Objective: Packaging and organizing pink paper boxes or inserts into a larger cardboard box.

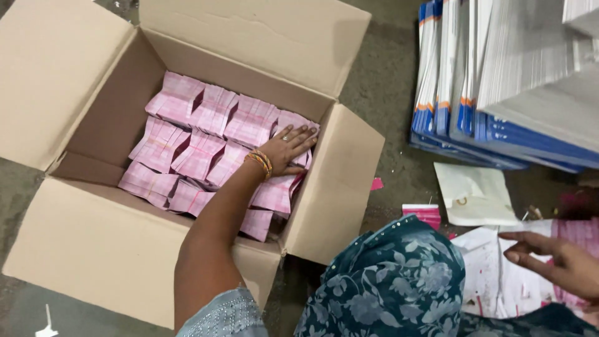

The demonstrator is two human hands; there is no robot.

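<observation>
Left hand [288,148] lies flat, fingers spread, on pink folded cartons [199,153] inside the cardboard box [93,249]; right hand [564,262] hovers loosely spread, holding nothing, over white sheets [493,281].

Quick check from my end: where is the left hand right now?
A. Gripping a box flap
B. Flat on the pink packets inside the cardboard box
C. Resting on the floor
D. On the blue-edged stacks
B: the left hand lies palm down, fingers spread, on the pink packets inside the open cardboard box, away from the flaps.
</observation>
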